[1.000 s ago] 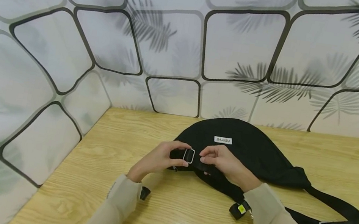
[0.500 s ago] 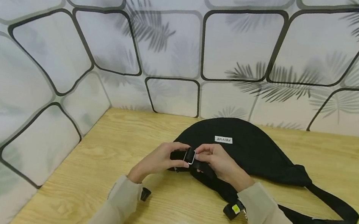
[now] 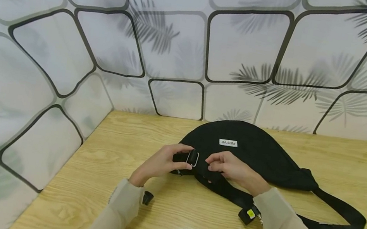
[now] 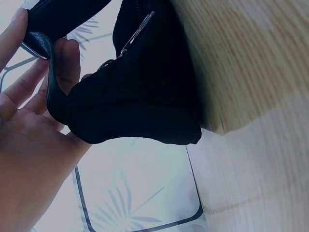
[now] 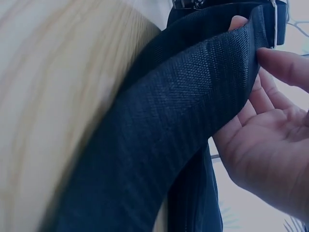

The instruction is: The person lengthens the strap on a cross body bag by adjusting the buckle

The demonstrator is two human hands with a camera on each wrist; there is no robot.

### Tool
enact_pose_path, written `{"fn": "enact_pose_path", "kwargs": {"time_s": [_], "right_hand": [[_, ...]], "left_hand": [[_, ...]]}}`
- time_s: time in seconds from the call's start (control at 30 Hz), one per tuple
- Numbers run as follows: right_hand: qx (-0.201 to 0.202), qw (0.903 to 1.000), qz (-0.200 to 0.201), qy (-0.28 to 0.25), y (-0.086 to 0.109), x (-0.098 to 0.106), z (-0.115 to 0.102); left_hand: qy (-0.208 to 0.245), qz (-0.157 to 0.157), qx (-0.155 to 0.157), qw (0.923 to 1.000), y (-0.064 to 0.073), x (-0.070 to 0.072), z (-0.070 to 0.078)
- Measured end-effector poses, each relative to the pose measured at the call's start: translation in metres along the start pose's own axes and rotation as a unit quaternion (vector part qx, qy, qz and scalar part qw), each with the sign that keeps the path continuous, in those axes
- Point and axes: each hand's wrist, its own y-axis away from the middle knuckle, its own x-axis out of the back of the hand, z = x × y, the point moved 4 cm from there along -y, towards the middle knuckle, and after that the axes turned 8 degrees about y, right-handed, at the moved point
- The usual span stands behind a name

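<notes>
Two hands (image 3: 164,159) (image 3: 233,171) held a strap (image 5: 183,92) at its buckle (image 3: 197,159), in front of a black bag (image 3: 248,151) on the desk (image 3: 130,138).
The left hand's grip was clamped on the buckle, thumb below and fingers above, probably to steady it; the right hand's grip pinched the strap just beside it, likely to control the slack. The bag lay near the desk's far edge, perhaps leaving room to handle the strap. It looked plain black and half-moon shaped, with a small white label (image 3: 228,142); the buckle showed a silvery rectangular frame.
</notes>
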Motion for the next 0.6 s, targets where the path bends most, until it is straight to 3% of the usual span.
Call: {"fn": "enact_pose_path", "kwargs": {"time_s": [0.2, 0.6], "right_hand": [[0.011, 0.9996, 0.010, 0.023, -0.0012, 0.0022, 0.0008], [0.036, 0.9993, 0.010, 0.001, -0.0053, -0.0017, -0.0039]], "left_hand": [[0.004, -0.002, -0.001, 1.0000, -0.0009, -0.0009, -0.0014], [0.008, -0.008, 0.017, 0.9998, -0.0023, -0.0023, -0.0019]]}}
